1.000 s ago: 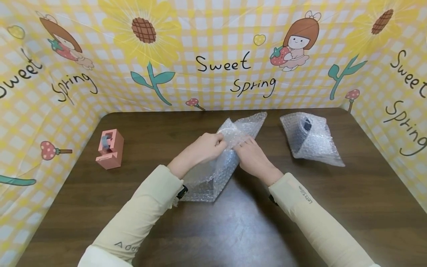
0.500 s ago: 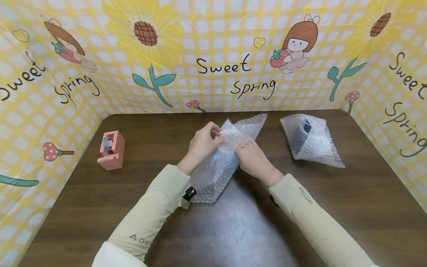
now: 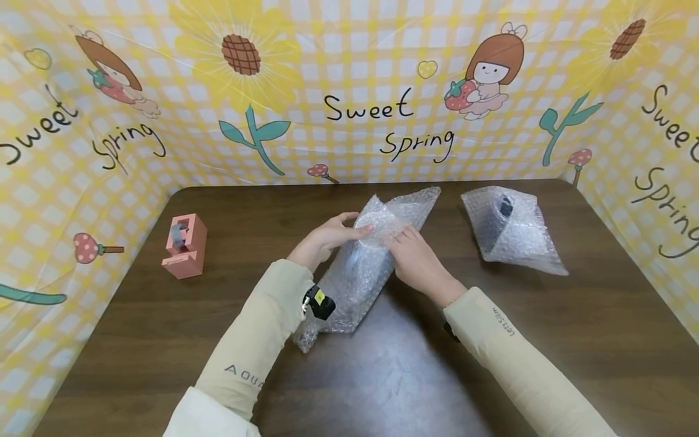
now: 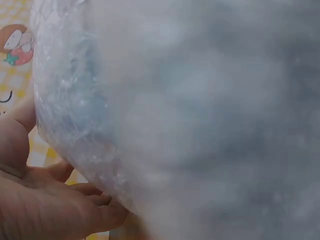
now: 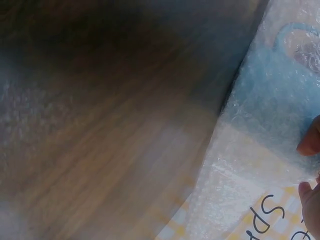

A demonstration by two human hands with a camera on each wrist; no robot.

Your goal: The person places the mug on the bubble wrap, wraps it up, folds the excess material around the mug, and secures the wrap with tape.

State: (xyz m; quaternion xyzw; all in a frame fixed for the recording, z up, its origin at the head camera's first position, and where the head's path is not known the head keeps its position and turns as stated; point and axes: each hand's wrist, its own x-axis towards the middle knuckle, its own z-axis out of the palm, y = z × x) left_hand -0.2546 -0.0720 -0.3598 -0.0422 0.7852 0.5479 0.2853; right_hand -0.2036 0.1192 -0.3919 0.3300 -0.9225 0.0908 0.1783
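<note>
In the middle of the table lies a bubble-wrap bundle (image 3: pixel 363 273), its loose upper flaps folded across each other. Through the plastic, the right wrist view shows a pale blue thing (image 5: pixel 272 85) with a curved loop. My left hand (image 3: pixel 330 237) lies along the bundle's upper left edge, thumb extended over the wrap and the other fingers fairly straight beside it; wrap fills most of the left wrist view. My right hand (image 3: pixel 417 261) pinches the bubble wrap at the upper right, where the flaps meet. A clump of wrap pokes out below the left wrist.
A pink tape dispenser (image 3: pixel 185 246) with a bluish roll stands at the left. A second bubble-wrapped bundle (image 3: pixel 516 233), something dark showing at its opening, lies at the right. Behind the brown table (image 3: pixel 573 340) hangs a yellow checked cloth (image 3: pixel 349 67).
My left hand has loosened from its curled grip on the flap and straightened its fingers, and its wrist has shifted right. My right hand keeps its place on the wrap.
</note>
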